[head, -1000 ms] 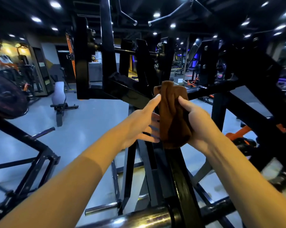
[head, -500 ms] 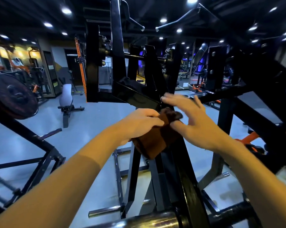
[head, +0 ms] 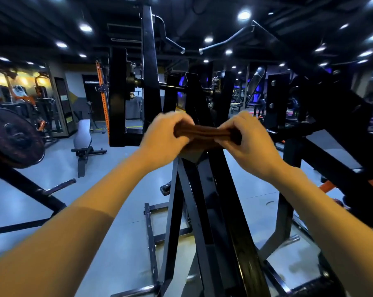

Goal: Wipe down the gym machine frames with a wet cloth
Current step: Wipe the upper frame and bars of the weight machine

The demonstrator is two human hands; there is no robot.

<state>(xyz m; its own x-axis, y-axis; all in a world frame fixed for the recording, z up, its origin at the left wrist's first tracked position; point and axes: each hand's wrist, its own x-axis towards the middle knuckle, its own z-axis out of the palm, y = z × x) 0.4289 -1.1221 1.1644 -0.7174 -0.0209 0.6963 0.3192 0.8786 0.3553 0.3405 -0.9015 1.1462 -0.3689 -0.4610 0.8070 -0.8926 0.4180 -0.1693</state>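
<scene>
A brown cloth (head: 204,135) is stretched sideways between my two hands in front of me, above the sloping black beam of the gym machine frame (head: 222,211). My left hand (head: 166,137) grips the cloth's left end with curled fingers. At the cloth's right end, my right hand (head: 248,139) grips it the same way. The cloth looks bunched into a narrow band; whether it touches the frame I cannot tell. The hands are motion-blurred.
A round weight plate (head: 14,138) hangs on a frame at the left. A grey bench (head: 82,136) stands on the pale floor behind it. Black uprights (head: 117,99) and a crossbar rise just beyond my hands. More dark frame members (head: 331,151) crowd the right side.
The cloth went from hanging over the beam, to bunched under my left hand, to pulled out sideways between both hands. Both hands rose and my right hand closed on the cloth.
</scene>
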